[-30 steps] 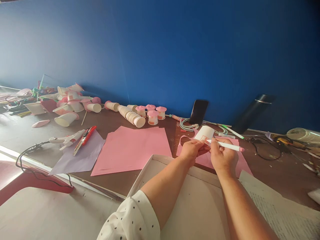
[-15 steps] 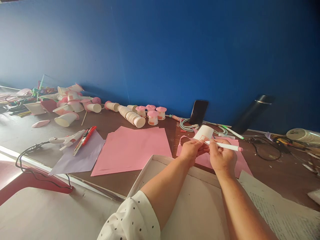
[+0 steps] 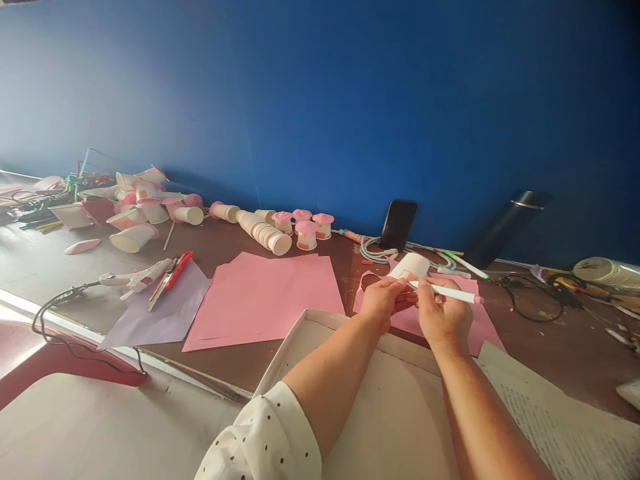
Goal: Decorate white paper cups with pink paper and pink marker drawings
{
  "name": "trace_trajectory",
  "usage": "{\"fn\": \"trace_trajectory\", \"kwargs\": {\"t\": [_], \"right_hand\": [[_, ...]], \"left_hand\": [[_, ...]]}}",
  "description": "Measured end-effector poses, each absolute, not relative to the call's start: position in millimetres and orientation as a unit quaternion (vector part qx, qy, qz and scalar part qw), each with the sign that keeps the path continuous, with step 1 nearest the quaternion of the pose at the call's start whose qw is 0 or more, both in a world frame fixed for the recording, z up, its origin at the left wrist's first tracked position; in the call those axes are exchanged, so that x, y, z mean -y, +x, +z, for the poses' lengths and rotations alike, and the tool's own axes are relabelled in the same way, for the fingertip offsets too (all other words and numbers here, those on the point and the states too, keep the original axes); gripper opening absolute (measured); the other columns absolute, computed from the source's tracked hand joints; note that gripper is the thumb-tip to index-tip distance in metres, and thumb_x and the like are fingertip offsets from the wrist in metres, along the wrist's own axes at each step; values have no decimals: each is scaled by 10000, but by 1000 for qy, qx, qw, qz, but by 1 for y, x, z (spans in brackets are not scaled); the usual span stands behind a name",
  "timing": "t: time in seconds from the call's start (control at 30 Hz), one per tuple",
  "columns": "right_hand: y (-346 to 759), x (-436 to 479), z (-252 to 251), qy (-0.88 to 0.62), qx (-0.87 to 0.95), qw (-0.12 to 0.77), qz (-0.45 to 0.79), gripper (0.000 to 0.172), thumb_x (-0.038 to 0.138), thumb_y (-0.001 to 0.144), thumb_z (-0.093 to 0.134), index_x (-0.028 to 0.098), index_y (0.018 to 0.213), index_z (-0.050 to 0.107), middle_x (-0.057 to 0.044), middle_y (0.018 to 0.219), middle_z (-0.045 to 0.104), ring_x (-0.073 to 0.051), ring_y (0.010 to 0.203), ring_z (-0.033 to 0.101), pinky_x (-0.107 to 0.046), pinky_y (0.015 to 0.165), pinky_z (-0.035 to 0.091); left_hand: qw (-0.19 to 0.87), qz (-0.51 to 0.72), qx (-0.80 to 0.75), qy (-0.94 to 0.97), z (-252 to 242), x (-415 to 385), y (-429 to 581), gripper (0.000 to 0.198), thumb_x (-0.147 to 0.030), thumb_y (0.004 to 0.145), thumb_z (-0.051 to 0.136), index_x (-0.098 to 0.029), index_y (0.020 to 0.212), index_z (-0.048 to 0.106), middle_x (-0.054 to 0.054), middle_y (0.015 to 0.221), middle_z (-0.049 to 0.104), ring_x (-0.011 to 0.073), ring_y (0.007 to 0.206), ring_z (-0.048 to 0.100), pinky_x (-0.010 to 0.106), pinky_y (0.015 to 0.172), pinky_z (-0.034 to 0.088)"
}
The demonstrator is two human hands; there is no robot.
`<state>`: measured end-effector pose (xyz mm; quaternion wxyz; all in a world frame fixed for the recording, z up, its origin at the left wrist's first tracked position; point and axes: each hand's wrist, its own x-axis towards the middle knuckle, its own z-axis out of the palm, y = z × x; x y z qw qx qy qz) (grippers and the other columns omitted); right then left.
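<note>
My left hand [image 3: 381,301] is closed around the rim end of a white paper cup [image 3: 411,265], which is tilted with its base pointing up and away. Pinkish-orange lines and a coloured patch show on the cup's side. In my right hand [image 3: 447,321] is a white felt-tip pen [image 3: 455,292] with a pink end, its tip close to the cup's side; whether it touches I cannot tell. Both hands are above a pink paper sheet [image 3: 484,328]. A shallow white box lid [image 3: 370,400] lies under my forearms.
Several small cups with pink tops [image 3: 306,235] stand by the wall beside a stack of paper cups [image 3: 263,232]. Pink sheets [image 3: 270,300], a glue gun [image 3: 135,277] and a red cutter knife [image 3: 171,279] lie leftward. A phone [image 3: 398,225] and black bottle [image 3: 505,227] stand behind.
My right hand and the pen have shifted very slightly. The cup stays in my left hand, almost unmoved.
</note>
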<state>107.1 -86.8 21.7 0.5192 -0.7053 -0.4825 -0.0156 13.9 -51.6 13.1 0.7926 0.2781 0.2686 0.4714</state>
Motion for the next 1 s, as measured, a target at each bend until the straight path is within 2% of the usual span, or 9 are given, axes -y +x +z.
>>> {"fn": "trace_trajectory", "kwargs": {"t": [0.2, 0.37, 0.53, 0.73, 1.0], "right_hand": [[107, 86, 22, -700, 478, 530, -12, 274, 418, 763, 541, 169, 804, 646, -64, 633, 644, -193, 592, 586, -283, 588, 421], [108, 85, 20, -699, 479, 530, -20, 283, 420, 760, 536, 163, 793, 651, -91, 704, 678, -208, 632, 612, -288, 593, 436], [108, 85, 20, -689, 486, 537, -13, 297, 435, 767, 543, 161, 806, 651, -94, 713, 686, -210, 631, 622, -286, 576, 440], [107, 86, 21, -685, 483, 545, 15, 300, 435, 766, 550, 157, 816, 652, -74, 628, 659, -191, 538, 584, -290, 544, 435], [107, 86, 20, -683, 479, 551, 13, 307, 449, 778, 558, 158, 828, 644, -67, 640, 662, -198, 569, 617, -289, 556, 449]], "left_hand": [[803, 479, -281, 217, 14, 49, 16, 181, -216, 848, 565, -66, 789, 647, 87, 704, 633, 124, 640, 625, 273, 721, 536], [802, 491, -267, 212, 14, 48, 17, 166, -184, 854, 543, -60, 793, 634, 97, 719, 632, 128, 660, 631, 254, 698, 536], [794, 493, -278, 224, 15, 49, 17, 164, -193, 849, 564, -54, 803, 638, 97, 713, 626, 129, 658, 624, 273, 726, 531], [787, 499, -279, 231, 15, 51, 15, 166, -238, 800, 648, -72, 789, 639, 88, 722, 634, 134, 663, 623, 338, 805, 525], [790, 503, -264, 231, 12, 51, 15, 142, -211, 801, 646, -75, 761, 630, 91, 741, 642, 135, 691, 631, 331, 817, 525]]}}
